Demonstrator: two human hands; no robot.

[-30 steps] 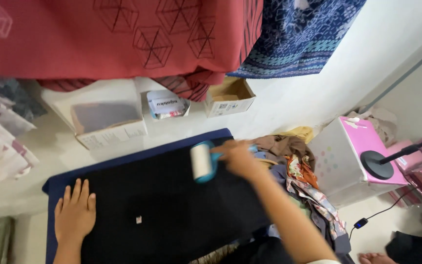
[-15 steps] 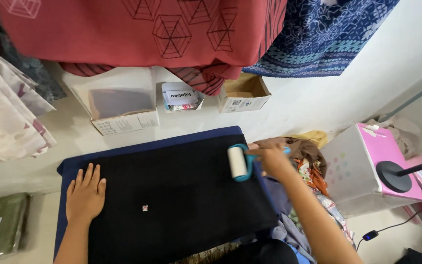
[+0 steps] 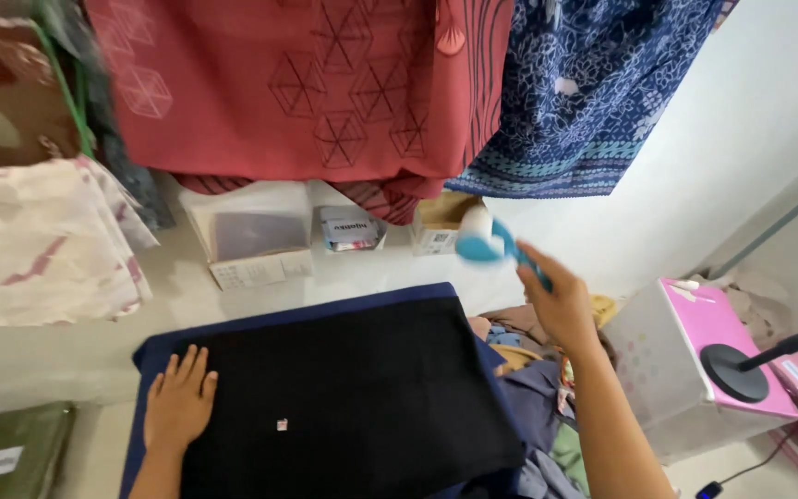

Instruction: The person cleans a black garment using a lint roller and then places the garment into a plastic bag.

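Right hand [image 3: 561, 305] clenched around blue handle of lint roller [image 3: 484, 238], roller lifted clear of the cloth, up in the air past the far right corner of the black garment [image 3: 353, 397]. White roll end pointing up-left, motion-blurred, handle running down-right into the fist. Roller seen in front of the small cardboard box [image 3: 436, 231] by the wall; whether near or far from it, cannot tell.

Left hand [image 3: 180, 407] flat, palm down, fingers spread and released, holding nothing, pressing on the near left edge of black garment. Garment spread flat on a navy cloth [image 3: 154, 356] that shows as a border along left and far sides. Tiny white tag or speck [image 3: 281, 424] on the black fabric, right of left hand, apart from it.

Behind, along white wall: clear plastic box [image 3: 251, 236], small packet [image 3: 351, 231], cardboard box. Red patterned fabric [image 3: 307, 83] hanging above, blue patterned fabric [image 3: 593, 92] beside it on the right. Pale folded cloth [image 3: 39, 240] at left. Green package [image 3: 6, 453] at bottom left. Heap of mixed clothes [image 3: 528, 370] just right of garment, under right forearm. White bin with pink lid [image 3: 704, 323] at right, round black stand base [image 3: 733, 373] resting on lid.
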